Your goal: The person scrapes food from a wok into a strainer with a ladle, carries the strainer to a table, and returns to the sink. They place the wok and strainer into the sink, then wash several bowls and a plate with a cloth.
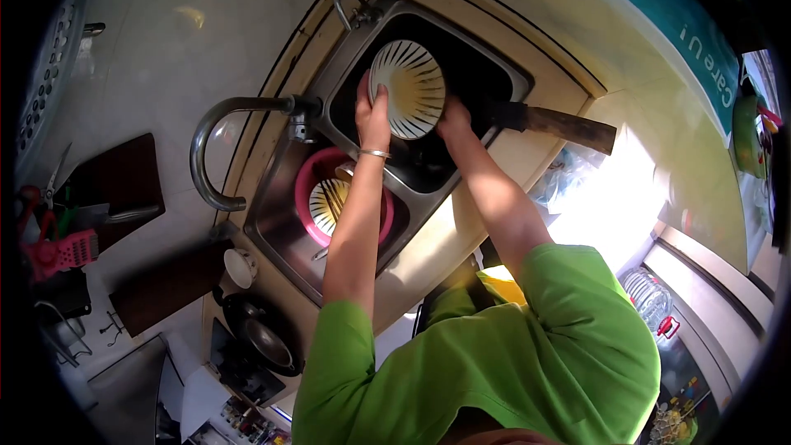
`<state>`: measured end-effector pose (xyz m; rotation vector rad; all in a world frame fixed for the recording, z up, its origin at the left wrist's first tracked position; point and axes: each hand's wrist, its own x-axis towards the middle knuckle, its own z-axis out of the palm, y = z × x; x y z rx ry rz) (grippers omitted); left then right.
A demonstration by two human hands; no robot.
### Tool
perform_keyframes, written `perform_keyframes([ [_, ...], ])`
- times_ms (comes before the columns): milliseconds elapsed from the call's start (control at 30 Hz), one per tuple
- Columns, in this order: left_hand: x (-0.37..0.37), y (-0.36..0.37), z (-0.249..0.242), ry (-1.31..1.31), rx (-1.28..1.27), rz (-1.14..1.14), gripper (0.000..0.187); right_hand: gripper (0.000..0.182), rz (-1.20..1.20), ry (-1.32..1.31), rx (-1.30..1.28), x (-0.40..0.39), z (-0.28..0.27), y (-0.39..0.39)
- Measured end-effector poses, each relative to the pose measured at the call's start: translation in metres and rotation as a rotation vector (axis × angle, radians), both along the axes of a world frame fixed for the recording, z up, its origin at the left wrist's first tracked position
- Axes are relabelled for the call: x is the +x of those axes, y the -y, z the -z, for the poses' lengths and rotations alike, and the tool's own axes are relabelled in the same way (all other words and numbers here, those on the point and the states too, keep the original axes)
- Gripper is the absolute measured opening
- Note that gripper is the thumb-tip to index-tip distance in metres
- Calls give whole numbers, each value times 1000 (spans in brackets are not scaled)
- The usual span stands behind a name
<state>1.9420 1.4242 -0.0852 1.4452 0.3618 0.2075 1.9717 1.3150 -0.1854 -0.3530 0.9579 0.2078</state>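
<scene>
A white bowl (406, 89) with dark radiating stripes and a yellowish middle is tilted over the dark far basin of the steel sink (515, 74). My left hand (373, 118) grips its left side, thumb on the face. At the lower right rim is my right hand (454, 118), closed at the edge with its fingers partly hidden behind the bowl. Below my left forearm, a pink tub (306, 173) stands in the near basin. It holds another striped dish (322, 208) and what look like chopsticks (334, 196), partly covered by my arm.
A curved faucet (202, 144) arches over the left edge of the sink. Right of the basin, a wooden handle (568, 128) juts over the counter. A white cup (240, 268) and a dark pan (264, 334) stand at lower left. Scissors (56, 177) hang on the left.
</scene>
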Motion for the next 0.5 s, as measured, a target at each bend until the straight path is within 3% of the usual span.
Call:
perform_keyframes([
  [33, 1, 2, -3, 77, 380, 9, 49, 29, 31, 45, 43, 7, 29, -8],
  [67, 0, 7, -7, 149, 757, 21, 49, 29, 28, 39, 46, 8, 21, -7],
  [133, -8, 30, -26, 166, 845, -20, 52, 31, -98, 171, 223, 9, -7, -2],
  [167, -13, 37, -36, 173, 1049, 14, 54, 33, -246, 169, -45, 20, 46, -4],
  [200, -18, 42, -41, 175, 1254, 48, 57, 33, -261, 160, -45, 27, 53, -4],
  [267, -21, 48, -41, 321, 1292, 24, 62, 34, -517, -50, -510, 37, 57, -6],
  [333, -25, 49, -45, 368, 1282, 5, 62, 39, -1022, 540, -1521, 44, 86, 2],
  [367, -27, 47, -49, 376, 1295, 5, 62, 46, -1126, 542, -1588, 50, 73, 10],
  [400, -33, 43, -55, 367, 1314, -1, 63, 51, -842, 810, -1216, 68, 125, 11],
  [467, -47, 36, -69, 336, 1313, -50, 64, 54, -998, 939, -1192, 100, 123, 33],
  [500, -54, 33, -72, 334, 1297, -97, 64, 50, -1061, 925, -979, 114, 109, 36],
])
